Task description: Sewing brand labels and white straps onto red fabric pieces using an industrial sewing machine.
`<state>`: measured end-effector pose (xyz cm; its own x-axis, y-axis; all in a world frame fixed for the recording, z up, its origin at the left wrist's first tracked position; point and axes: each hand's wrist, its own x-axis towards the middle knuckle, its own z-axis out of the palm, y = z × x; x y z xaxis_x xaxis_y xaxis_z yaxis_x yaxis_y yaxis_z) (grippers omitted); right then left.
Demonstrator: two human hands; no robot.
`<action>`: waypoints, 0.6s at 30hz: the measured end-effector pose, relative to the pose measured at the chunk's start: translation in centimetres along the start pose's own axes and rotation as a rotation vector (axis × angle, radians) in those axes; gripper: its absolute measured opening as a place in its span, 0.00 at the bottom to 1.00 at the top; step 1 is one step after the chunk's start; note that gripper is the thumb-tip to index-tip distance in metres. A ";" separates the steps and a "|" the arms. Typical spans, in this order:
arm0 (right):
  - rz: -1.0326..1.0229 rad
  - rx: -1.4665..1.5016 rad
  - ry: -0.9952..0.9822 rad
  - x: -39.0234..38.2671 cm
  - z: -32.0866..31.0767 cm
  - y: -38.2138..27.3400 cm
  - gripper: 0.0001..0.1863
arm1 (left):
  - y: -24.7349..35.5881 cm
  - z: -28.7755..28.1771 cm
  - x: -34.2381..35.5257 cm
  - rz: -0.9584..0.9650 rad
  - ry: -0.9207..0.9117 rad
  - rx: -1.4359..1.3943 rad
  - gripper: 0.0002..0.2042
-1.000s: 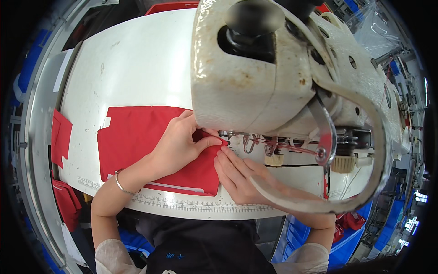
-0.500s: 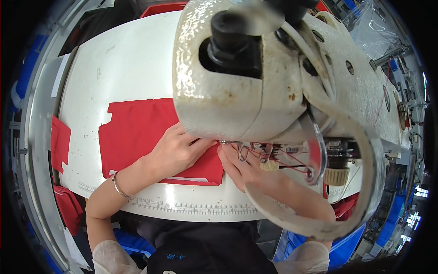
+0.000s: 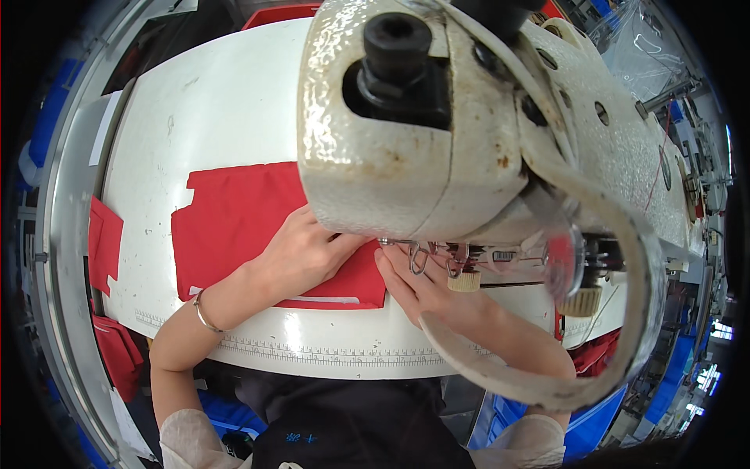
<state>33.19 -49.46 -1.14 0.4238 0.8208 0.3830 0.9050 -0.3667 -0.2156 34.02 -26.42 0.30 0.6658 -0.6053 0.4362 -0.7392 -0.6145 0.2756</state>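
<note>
A red fabric piece (image 3: 226,227) lies flat on the white sewing table, a pale strip (image 3: 328,300) showing along its near edge. Across its right part rests my left hand (image 3: 301,250), fingers bent together and pressing the cloth beside the sewing machine head (image 3: 383,172). My right hand (image 3: 430,289) is at the cloth's right edge, fingers stretched out and side by side, the tips passing under the machine head. The needle area is hidden behind that head. Red thread runs by the wire guides (image 3: 418,258) above my right hand.
A curved pale tube (image 3: 625,328) loops over my right forearm. Other red pieces (image 3: 105,242) lie at the table's left edge, with more red cloth (image 3: 117,356) below. A printed ruler (image 3: 336,352) follows the near edge. Blue bins (image 3: 590,422) stand beneath the table.
The red fabric has shifted slightly away from me, its near edge now farther from the ruler. The metal thread lever at the machine's front is now blurred by motion. Both hands stay nearly in place.
</note>
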 end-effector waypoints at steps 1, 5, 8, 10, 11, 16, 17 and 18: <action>0.036 0.061 0.007 0.1 0.0 0.1 0.11 | -0.1 0.0 0.0 -0.001 0.000 0.001 0.16; 0.184 0.301 0.037 0.7 0.5 -0.7 0.10 | -0.4 0.6 -0.7 -0.011 -0.002 -0.056 0.15; 0.298 0.481 0.060 2.0 1.2 -1.4 0.09 | -0.8 0.3 -0.4 0.039 0.009 -0.008 0.11; 0.374 0.602 0.075 1.6 0.8 -0.8 0.09 | -0.5 -0.2 -0.2 0.073 -0.006 0.027 0.08; 0.412 0.662 0.084 1.5 0.8 -0.8 0.09 | 0.1 -0.5 -0.2 -0.063 -0.046 -0.068 0.08; 0.174 0.359 0.186 1.1 0.4 -1.5 0.10 | 3.7 -3.4 -0.6 -0.508 -0.214 -0.640 0.08; 0.171 0.357 0.189 1.2 0.4 -1.5 0.10 | 3.3 -3.1 -1.3 -0.473 -0.184 -0.696 0.09; 0.145 0.343 0.233 1.3 0.4 -1.4 0.10 | 3.5 -3.2 -1.4 -0.470 -0.183 -0.692 0.09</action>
<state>32.47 -47.70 -0.72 0.5777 0.6365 0.5110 0.7880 -0.2716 -0.5525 30.16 -26.11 3.43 0.8805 -0.4738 0.0164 -0.2377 -0.4112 0.8800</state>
